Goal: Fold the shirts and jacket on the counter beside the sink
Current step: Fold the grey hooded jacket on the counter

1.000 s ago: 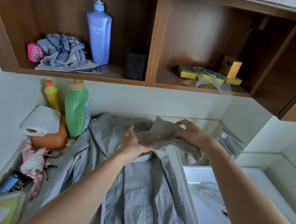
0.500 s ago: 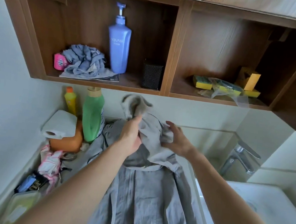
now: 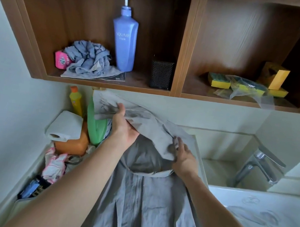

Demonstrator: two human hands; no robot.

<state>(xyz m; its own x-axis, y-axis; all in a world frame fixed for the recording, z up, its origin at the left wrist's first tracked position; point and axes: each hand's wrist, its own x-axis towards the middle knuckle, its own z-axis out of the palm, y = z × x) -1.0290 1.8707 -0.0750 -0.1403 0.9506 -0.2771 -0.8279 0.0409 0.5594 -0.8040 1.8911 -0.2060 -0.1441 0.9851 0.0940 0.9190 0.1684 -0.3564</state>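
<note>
Holding: grey shirt (image 3: 144, 204), flat on the surface (image 3: 198, 150) left of sink (image 3: 248, 200), collar (image 3: 149, 172) away from us; our left hand (image 3: 124, 127) grips its raised sleeve (image 3: 144, 120), our right hand (image 3: 184, 157) pinches the shoulder end.

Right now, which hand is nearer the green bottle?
Left. The left hand grips the grey sleeve immediately right of the green bottle. The right hand pinches the same sleeve farther right, toward the faucet.
</note>
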